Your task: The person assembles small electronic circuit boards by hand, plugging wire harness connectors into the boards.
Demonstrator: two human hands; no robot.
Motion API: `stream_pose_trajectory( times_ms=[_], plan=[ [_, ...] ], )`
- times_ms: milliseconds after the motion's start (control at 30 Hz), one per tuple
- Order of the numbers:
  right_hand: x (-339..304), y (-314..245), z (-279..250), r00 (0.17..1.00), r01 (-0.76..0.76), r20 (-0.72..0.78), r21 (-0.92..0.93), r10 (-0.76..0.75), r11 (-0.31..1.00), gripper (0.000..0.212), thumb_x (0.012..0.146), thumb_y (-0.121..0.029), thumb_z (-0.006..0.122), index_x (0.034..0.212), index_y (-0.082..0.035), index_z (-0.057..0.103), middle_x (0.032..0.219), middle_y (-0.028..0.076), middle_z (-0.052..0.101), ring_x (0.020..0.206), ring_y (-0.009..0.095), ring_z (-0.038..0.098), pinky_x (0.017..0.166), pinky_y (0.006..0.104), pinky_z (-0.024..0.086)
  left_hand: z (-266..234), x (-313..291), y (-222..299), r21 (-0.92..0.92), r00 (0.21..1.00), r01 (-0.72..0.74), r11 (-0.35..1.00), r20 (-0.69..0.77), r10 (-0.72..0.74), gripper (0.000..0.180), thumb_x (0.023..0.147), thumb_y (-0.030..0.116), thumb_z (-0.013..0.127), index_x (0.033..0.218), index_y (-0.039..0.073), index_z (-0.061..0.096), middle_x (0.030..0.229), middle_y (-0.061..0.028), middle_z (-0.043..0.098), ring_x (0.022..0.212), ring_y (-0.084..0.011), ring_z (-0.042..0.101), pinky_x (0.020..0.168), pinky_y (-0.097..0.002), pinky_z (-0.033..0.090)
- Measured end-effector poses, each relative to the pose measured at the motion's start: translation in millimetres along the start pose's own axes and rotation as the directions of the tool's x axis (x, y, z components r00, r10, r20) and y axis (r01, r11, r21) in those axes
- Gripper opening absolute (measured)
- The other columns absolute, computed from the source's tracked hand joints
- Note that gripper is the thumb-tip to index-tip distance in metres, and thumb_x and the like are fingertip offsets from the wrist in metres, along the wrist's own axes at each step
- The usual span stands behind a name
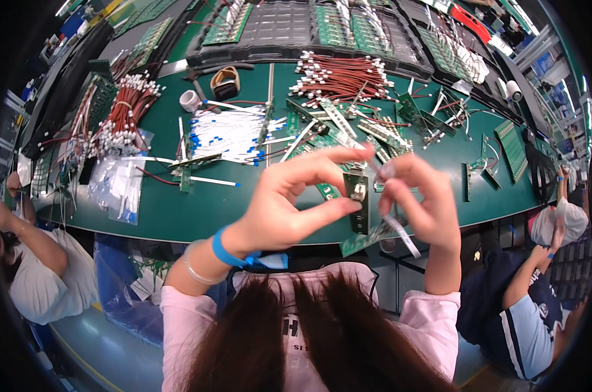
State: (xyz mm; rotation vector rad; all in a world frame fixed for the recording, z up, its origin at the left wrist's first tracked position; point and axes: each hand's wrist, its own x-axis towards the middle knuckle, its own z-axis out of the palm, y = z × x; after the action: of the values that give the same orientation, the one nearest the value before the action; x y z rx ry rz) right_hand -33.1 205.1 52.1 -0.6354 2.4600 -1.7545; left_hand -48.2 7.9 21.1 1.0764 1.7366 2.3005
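Above the near edge of the table, my left hand (289, 196) pinches a small dark green circuit board (358, 219) between thumb and fingers. A pale connector sits on the board's face near my thumb tip. My right hand (420, 199) is close beside it, its fingers curled together around a white flat ribbon cable (402, 236), whose end dangles below. What lies between those fingertips is slightly blurred. Another green board (358, 244) hangs tilted under the held one, partly hidden; how it is joined to the cable I cannot tell. A blue band circles my left wrist.
White flat cables (227, 135) with blue ends lie beyond my left hand. Red wire bundles (341, 77) and loose boards (322, 130) cover the middle. Black trays (279, 29) of boards line the back. A tape roll (225, 83) stands there. Other people sit at both sides.
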Motion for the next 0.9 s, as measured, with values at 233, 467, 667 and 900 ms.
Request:
stream_pose_trajectory(
  times_ms=[233, 467, 667, 900],
  plan=[
    [6.2, 10.8, 20.9, 0.992, 0.044, 0.127, -0.151, -0.024, 0.988, 0.01, 0.079, -0.004, 0.054, 0.087, 0.002, 0.054, 0.075, 0.009, 0.06, 0.065, 0.014, 0.06, 0.059, 0.0243, 0.045, 13.0, -24.6, -5.5, 0.066, 0.928, 0.082, 0.994, -0.37, -0.051, 0.012, 0.07, -0.005, 0.062, 0.081, -0.002, 0.059, 0.078, -0.0049, 0.059, 0.071, -0.0096, 0.058, 0.064, -0.0215, 0.049],
    [33.8, 20.7, 26.7, 0.96, 0.171, 0.169, 0.27, -0.222, 0.947, 0.016, 0.078, -0.003, 0.055, 0.093, 0.002, 0.059, 0.094, 0.01, 0.059, 0.088, 0.014, 0.054, 0.077, 0.025, 0.043, 6.4, -29.4, 3.2, 0.076, 0.944, 0.173, 0.982, -0.297, -0.143, 0.011, 0.071, -0.004, 0.062, 0.08, -0.002, 0.058, 0.076, -0.0043, 0.059, 0.069, -0.0086, 0.058, 0.062, -0.02, 0.048],
    [30.9, 20.8, 41.4, 0.971, -0.134, 0.236, 0.682, -0.043, 0.719, 0.01, 0.08, -0.003, 0.051, 0.088, 0.002, 0.057, 0.093, 0.012, 0.057, 0.083, 0.014, 0.054, 0.074, 0.0263, 0.044, 4.7, -36.3, 4.5, -0.039, 0.944, 0.157, 0.987, -0.287, -0.162, 0.01, 0.073, -0.005, 0.06, 0.081, -0.001, 0.055, 0.08, -0.0041, 0.059, 0.072, -0.0094, 0.058, 0.064, -0.02, 0.047],
    [21.2, 0.8, 42.7, 0.998, -0.026, 0.063, 0.415, 0.0, 0.909, 0.007, 0.084, -0.004, 0.048, 0.09, -0.001, 0.051, 0.077, 0.0, 0.052, 0.062, 0.004, 0.045, 0.055, 0.0167, 0.037, -1.8, -40.4, 27.5, -0.122, 0.859, 0.169, 0.978, -0.469, -0.207, 0.016, 0.08, -0.005, 0.048, 0.095, -0.002, 0.046, 0.086, -0.0138, 0.062, 0.076, -0.0116, 0.059, 0.066, -0.0206, 0.047]
  ],
)
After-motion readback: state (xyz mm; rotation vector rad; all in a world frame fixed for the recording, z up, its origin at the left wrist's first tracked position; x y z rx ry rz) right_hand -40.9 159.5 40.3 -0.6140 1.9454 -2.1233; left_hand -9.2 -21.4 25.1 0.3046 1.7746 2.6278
